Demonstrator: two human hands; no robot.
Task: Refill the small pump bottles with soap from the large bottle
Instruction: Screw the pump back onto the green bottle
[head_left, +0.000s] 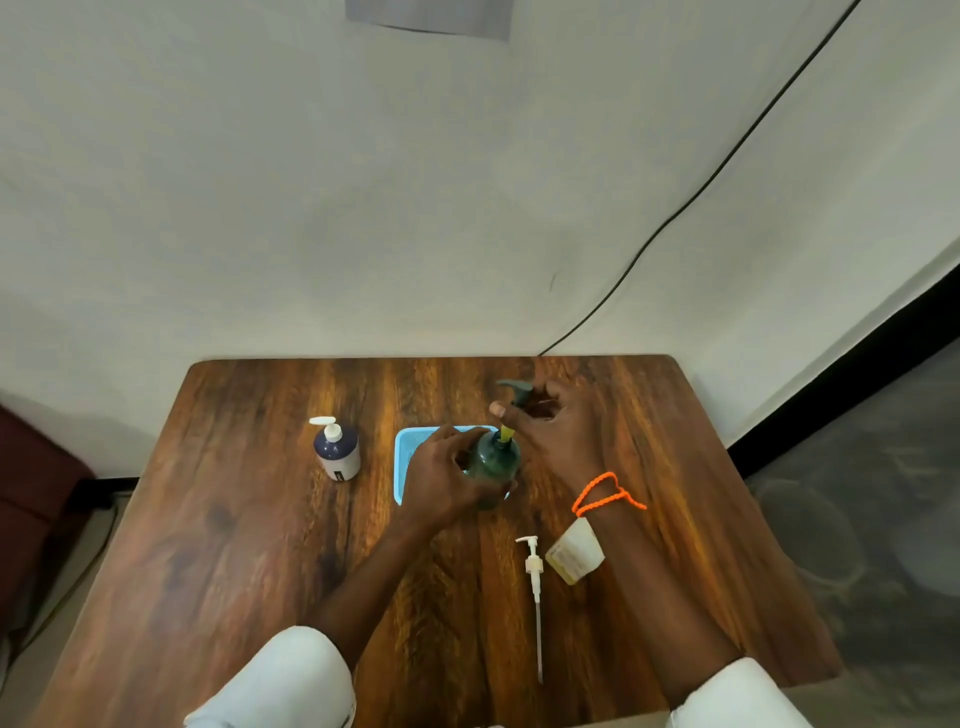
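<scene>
Head view shows a wooden tabletop (260, 519) with a green bottle (493, 460) standing at the right edge of a blue tray (408, 447); whether its base is inside the tray I cannot tell. The left hand (444, 480) is wrapped around the body of this bottle and keeps it upright. The right hand (553, 426) holds the dark pump head (517, 389) above the neck, and the yellowish tube (506, 433) goes down into the opening, so the pump is partly out of the bottle.

A navy bottle (337, 451) with a white pump stands to the left, well apart from the tray. A loose white pump (535, 577) with a long tube lies on the wood near the right forearm, and just beside it is a yellowish bottle (574, 551), partly hidden by the arm; I think this is the large one.

In my judgement the green bottle is light plastic, stiff enough but easy to tip, and soap can make it slippery. It is best to hold it low around the body, not at the neck. The thin tube bends easily and may drip.
</scene>
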